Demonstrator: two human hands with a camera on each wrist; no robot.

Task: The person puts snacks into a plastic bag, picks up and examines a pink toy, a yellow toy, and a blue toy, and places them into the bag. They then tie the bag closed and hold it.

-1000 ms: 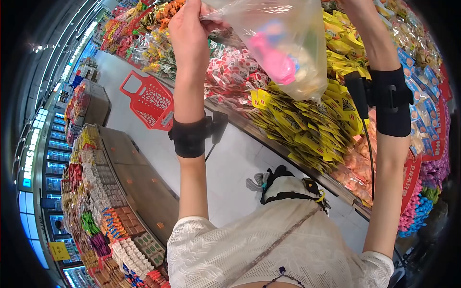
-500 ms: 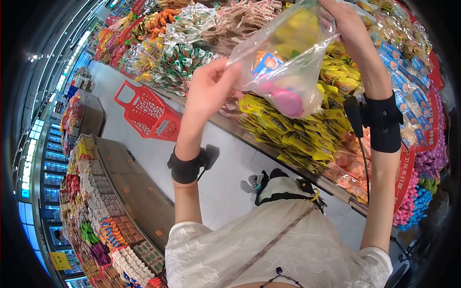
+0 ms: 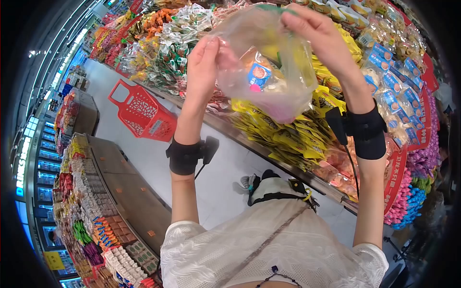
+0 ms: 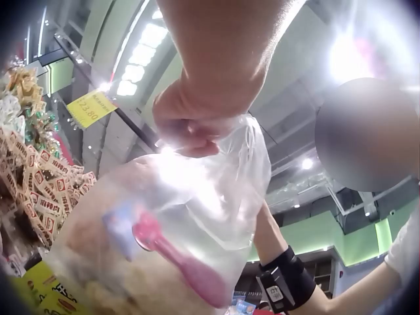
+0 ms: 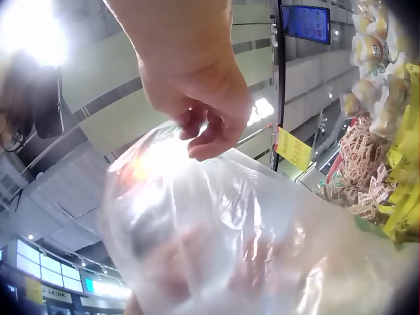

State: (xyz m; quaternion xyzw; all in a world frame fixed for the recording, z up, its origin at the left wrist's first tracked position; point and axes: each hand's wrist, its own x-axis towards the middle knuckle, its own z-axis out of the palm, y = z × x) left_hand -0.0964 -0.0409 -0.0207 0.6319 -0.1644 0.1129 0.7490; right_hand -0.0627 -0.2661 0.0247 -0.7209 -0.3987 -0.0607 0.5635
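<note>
A clear plastic bag (image 3: 288,96) hangs between my two hands, its mouth spread wide in the head view. My left hand (image 3: 203,65) pinches the bag's left rim between thumb and fingers. The opposite rim is gripped by my right hand (image 3: 319,38), whose curled fingers (image 5: 216,134) show at the film in the right wrist view. Inside the bag lie a snack packet with a blue label (image 3: 259,73) and a long pink plastic item (image 4: 187,266), blurred through the film. Beneath the bag are piled yellow snack packets (image 3: 283,144).
A long bin of packaged snacks runs along the right, with blue-labelled packets (image 3: 391,81) and a red sign strip (image 3: 396,177). A red shopping basket (image 3: 141,113) stands on the floor at left. Another snack shelf (image 3: 125,187) curves along the aisle's left side.
Both hands have come lower in the head view with the bag. My right hand has moved left, nearer my left hand, and the bag's mouth has widened toward me.
</note>
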